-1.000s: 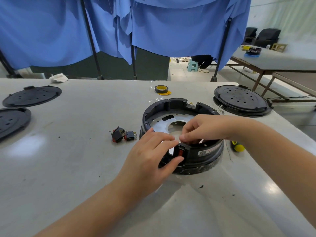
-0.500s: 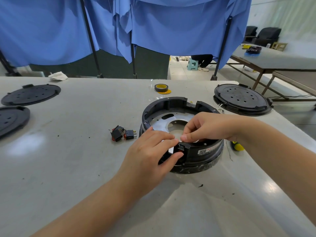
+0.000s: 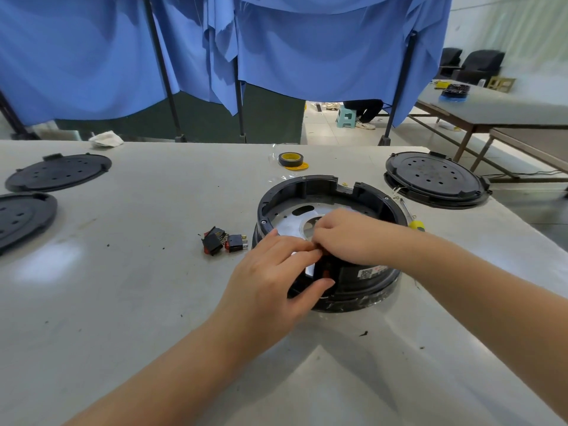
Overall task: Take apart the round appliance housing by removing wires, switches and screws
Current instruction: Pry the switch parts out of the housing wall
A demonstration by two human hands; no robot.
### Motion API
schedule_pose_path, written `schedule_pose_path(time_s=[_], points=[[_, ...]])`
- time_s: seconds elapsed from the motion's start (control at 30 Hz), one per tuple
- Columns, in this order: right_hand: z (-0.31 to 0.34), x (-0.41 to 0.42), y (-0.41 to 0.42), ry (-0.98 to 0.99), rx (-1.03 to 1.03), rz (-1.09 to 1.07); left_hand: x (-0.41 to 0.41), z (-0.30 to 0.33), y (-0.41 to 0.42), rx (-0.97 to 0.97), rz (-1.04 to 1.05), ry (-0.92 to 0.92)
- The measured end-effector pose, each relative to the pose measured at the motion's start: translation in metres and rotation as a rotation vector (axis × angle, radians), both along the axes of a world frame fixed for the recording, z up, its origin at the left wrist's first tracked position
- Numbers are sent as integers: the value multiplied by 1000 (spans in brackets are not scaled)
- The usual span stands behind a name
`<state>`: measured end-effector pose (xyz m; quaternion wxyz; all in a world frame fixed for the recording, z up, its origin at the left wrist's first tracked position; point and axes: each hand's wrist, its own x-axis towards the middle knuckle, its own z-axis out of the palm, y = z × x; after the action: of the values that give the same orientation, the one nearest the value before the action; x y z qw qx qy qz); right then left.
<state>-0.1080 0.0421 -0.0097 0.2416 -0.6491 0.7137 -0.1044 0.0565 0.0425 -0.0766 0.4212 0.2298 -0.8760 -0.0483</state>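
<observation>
the round housing stands on the grey table, a little right of the middle. it is a black plastic ring with a thick wall, open at the top, with a notch cut in its far rim. inside, at the bottom, lies a flat shiny metal plate with an oval slot and a round hole in the centre. on the near outer wall there is a small label with a code.

the left hand holds the near wall of the housing: the fingers go over the rim and the thumb presses on the outside, below a switch that sits in the wall, black with a red part. the right hand has its fingers curled and bunched on the top of this switch, just inside the rim; how exactly they pinch it i cannot tell.

on the table just left of the housing lie 2 loose switches, black and red, with small metal pins. 3 flat round black covers with small holes lie on the table, 2 at the left edge and 1 at the far right. a roll of black tape with a yellow core lies behind the housing, and a yellow tool handle shows at its right side.
</observation>
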Motion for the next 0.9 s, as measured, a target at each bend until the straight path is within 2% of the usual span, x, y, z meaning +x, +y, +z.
schedule_pose_path(time_s=[0.33,0.63,0.9], points=[[-4,5,4,89,-77,-27,3,-2,-2,-14,-5,-4],[-9,5,5,3,-149,24,3,0,-2,-19,-12,-31],[-8,3,4,-55,-95,26,3,-1,-2,-10,-13,-44]])
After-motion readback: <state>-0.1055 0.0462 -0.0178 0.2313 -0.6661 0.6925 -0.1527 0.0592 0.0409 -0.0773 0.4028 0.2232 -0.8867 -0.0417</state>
